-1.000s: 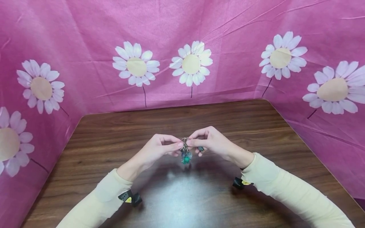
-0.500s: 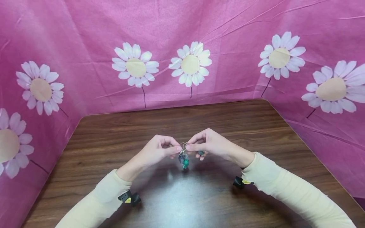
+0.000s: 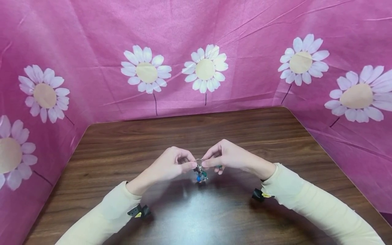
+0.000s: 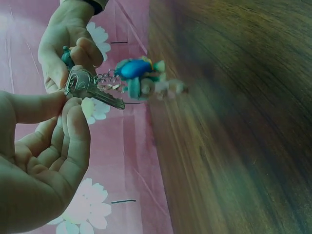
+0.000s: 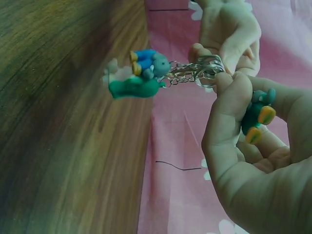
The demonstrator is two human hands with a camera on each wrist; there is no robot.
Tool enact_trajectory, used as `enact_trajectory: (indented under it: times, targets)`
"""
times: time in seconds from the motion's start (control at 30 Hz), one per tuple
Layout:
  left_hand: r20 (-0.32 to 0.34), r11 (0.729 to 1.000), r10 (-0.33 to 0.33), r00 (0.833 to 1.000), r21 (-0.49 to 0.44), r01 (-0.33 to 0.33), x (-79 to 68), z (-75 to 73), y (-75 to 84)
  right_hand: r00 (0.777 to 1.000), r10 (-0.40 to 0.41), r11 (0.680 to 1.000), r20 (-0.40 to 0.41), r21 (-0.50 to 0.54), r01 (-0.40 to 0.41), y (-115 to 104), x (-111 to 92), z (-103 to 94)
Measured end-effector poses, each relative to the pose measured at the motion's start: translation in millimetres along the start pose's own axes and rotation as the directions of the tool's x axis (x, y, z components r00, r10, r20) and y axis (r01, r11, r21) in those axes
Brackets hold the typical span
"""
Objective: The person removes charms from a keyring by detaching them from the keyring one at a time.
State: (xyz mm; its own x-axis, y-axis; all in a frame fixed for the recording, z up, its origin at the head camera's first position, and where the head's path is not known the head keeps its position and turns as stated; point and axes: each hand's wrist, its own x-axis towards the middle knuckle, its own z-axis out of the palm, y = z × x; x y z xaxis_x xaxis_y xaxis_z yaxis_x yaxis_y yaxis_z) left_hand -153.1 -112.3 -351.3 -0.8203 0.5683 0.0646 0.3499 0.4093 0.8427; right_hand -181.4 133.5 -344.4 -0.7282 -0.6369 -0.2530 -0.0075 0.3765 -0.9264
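Above the middle of the table, my left hand point(image 3: 171, 164) pinches one side of a metal key ring point(image 3: 199, 160) between thumb and fingers. My right hand point(image 3: 229, 157) pinches the other side. From the ring hang a metal key point(image 4: 80, 84) and several small figurine charms on chains. In the right wrist view, one charm is a blue and grey figure point(image 5: 151, 63) beside a green one point(image 5: 134, 88). Another green figurine with yellow feet point(image 5: 258, 114) sits against my right hand's fingers. How it joins the ring is hidden by the fingers.
The dark wooden table point(image 3: 128, 143) spreads under both hands, with a bright glare near its front. Pink cloth point(image 3: 245, 41) printed with white daisies surrounds its back and sides. A black strap with a small device point(image 3: 139, 211) is on each sleeve.
Both hands have come slightly down in the head view with the key ring between them. The hanging charms have swung and turned, so a blue one now shows beside the green.
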Motion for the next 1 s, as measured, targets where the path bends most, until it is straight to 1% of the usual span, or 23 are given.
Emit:
enact_trajectory:
  times: [0.13,0.3,0.37,0.43,0.57,0.67,0.77,0.87,0.93,1.0]
  targets:
    - [-0.005,0.997,0.019,1.000,0.073,-0.019,-1.2,2.2,2.9,0.999,-0.011,1.000,0.035,-0.011,0.011,-2,-1,-1.6]
    - [0.027,0.992,0.009,1.000,0.122,-0.012,-2.1,3.9,5.4,0.997,-0.036,0.998,0.074,-0.054,0.040,-1,0,-1.6]
    - [0.049,0.990,0.017,0.999,0.141,-0.024,-2.3,3.2,6.4,0.995,-0.047,0.996,0.093,-0.073,0.054,0,1,-1.1]
    - [0.084,0.985,0.038,0.996,0.166,-0.052,-2.1,1.8,7.3,0.992,-0.052,0.994,0.117,-0.094,0.063,0,0,-0.1]
    - [0.154,0.966,0.075,0.985,0.233,-0.110,-2.2,0.2,10.0,0.985,-0.075,0.987,0.154,-0.133,0.096,0,-2,3.5]
    - [0.183,0.959,0.082,0.980,0.252,-0.127,-1.9,0.1,10.2,0.982,-0.088,0.982,0.165,-0.151,0.113,0,-3,5.7]
    - [0.198,0.964,0.087,0.976,0.232,-0.133,-0.4,-0.4,8.8,0.982,-0.089,0.980,0.167,-0.159,0.116,-1,-2,6.2]
    - [0.196,0.971,0.098,0.976,0.197,-0.137,1.0,-1.2,6.3,0.983,-0.089,0.981,0.160,-0.155,0.114,0,0,4.8]
    - [0.179,0.986,0.090,0.980,0.124,-0.113,0.9,-1.3,3.1,0.986,-0.089,0.985,0.138,-0.136,0.108,1,1,2.9]
    - [0.144,0.998,0.066,0.987,0.014,-0.068,0.0,-0.9,-1.3,0.992,-0.083,0.991,0.094,-0.096,0.092,2,1,0.9]
